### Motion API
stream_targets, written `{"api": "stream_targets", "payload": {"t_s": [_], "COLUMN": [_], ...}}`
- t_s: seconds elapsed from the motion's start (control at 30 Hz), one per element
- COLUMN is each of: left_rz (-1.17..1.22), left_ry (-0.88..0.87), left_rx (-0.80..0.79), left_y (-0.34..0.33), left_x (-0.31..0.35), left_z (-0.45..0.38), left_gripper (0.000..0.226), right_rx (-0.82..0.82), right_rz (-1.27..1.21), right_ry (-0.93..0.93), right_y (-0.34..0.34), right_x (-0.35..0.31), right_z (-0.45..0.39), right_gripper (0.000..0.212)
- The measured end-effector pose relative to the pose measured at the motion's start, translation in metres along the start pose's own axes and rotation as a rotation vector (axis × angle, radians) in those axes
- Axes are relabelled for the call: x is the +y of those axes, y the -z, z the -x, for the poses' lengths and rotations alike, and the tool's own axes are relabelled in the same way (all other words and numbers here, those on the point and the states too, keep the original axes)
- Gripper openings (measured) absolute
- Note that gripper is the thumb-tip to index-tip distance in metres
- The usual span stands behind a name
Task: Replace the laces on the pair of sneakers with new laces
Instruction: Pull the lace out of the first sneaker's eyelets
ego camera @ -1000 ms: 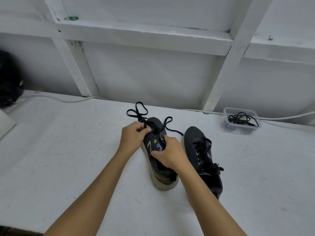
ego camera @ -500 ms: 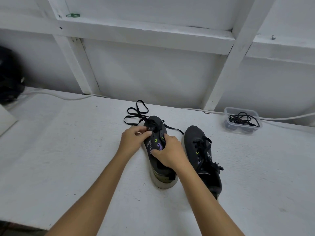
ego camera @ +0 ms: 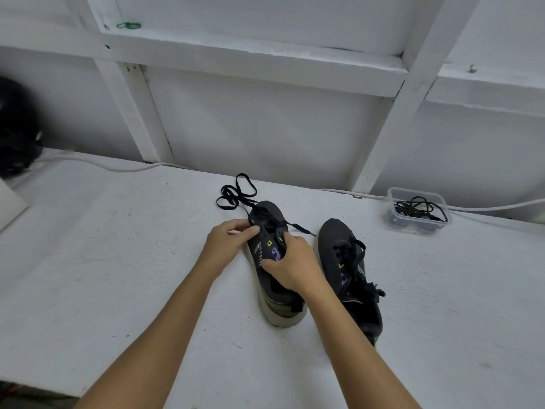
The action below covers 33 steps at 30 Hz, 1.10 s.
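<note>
Two dark grey sneakers stand side by side on the white table (ego camera: 118, 261), toes pointing away from me. The left sneaker (ego camera: 267, 214) has a flat black lace (ego camera: 236, 191) threaded only near its toe, with loose loops lying on the table beyond it. My left hand (ego camera: 228, 242) pinches the left edge of that sneaker's eyelet row. My right hand (ego camera: 290, 262) grips the sneaker over its tongue and right side. The right sneaker (ego camera: 348, 273) is fully laced in black and untouched.
A clear plastic tub (ego camera: 418, 211) holding coiled black laces sits at the back right by the wall. A white cable (ego camera: 97, 165) runs along the table's back edge. A dark object (ego camera: 16, 128) stands at the far left, next to a white board corner (ego camera: 8, 205).
The loose lace loops have dropped lower and now lie flatter on the table beyond the toe. My left hand's fingers have shifted slightly along the eyelets; my right hand keeps its grip.
</note>
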<state>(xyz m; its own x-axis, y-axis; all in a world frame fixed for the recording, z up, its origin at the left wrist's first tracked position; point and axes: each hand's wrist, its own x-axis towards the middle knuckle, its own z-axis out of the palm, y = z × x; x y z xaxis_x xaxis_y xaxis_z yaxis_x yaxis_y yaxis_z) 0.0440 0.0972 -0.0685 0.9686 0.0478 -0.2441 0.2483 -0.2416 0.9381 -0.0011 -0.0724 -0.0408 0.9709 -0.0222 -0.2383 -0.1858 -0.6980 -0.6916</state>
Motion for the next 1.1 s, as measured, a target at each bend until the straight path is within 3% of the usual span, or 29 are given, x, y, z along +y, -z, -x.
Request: {"api": "stream_targets", "payload": {"t_s": [0.1, 0.2, 0.33, 0.43, 0.6, 0.73, 0.8, 0.87, 1.0, 1.03, 1.1], "left_rz": [-0.039, 0.184, -0.140, -0.204, -0.217, 0.213, 0.303, 0.264, 0.013, -0.040, -0.136], "left_ry": [-0.095, -0.048, 0.032, 0.019, -0.128, -0.038, 0.023, 0.046, 0.056, 0.018, -0.080], "left_rx": [0.146, 0.270, -0.056, -0.090, 0.074, 0.511, 0.608, 0.441, -0.086, -0.131, -0.075], "left_y": [-0.004, 0.010, 0.022, 0.011, -0.001, 0.012, 0.023, 0.026, 0.014, 0.009, 0.002], "left_x": [0.008, 0.028, 0.037, 0.026, 0.023, 0.034, 0.034, 0.032, 0.023, 0.020, 0.018], "left_z": [-0.002, -0.014, -0.013, -0.006, -0.006, -0.015, -0.016, -0.013, -0.003, -0.002, -0.003], "left_gripper": [0.004, 0.007, 0.014, 0.021, 0.013, 0.012, 0.013, 0.016, 0.018, 0.019, 0.022], "right_rx": [0.002, -0.005, -0.002, -0.001, -0.006, -0.015, -0.009, -0.006, -0.006, -0.008, -0.011], "right_rz": [-0.005, -0.014, -0.001, -0.001, -0.018, -0.019, 0.002, 0.003, 0.004, 0.005, 0.005], "right_ry": [-0.004, -0.008, -0.008, -0.005, 0.005, 0.000, -0.001, -0.002, 0.000, -0.001, -0.005], "right_y": [-0.001, -0.001, -0.001, 0.000, 0.000, -0.001, -0.001, -0.001, -0.001, -0.001, -0.001], "right_x": [0.001, 0.001, 0.001, 0.001, 0.001, 0.001, 0.001, 0.001, 0.001, 0.001, 0.000], "right_z": [0.000, -0.001, -0.002, -0.002, -0.002, -0.002, -0.001, -0.002, -0.002, -0.002, -0.002], "right_gripper": [0.044, 0.042, 0.044, 0.047, 0.045, 0.043, 0.041, 0.038, 0.037, 0.040, 0.044]}}
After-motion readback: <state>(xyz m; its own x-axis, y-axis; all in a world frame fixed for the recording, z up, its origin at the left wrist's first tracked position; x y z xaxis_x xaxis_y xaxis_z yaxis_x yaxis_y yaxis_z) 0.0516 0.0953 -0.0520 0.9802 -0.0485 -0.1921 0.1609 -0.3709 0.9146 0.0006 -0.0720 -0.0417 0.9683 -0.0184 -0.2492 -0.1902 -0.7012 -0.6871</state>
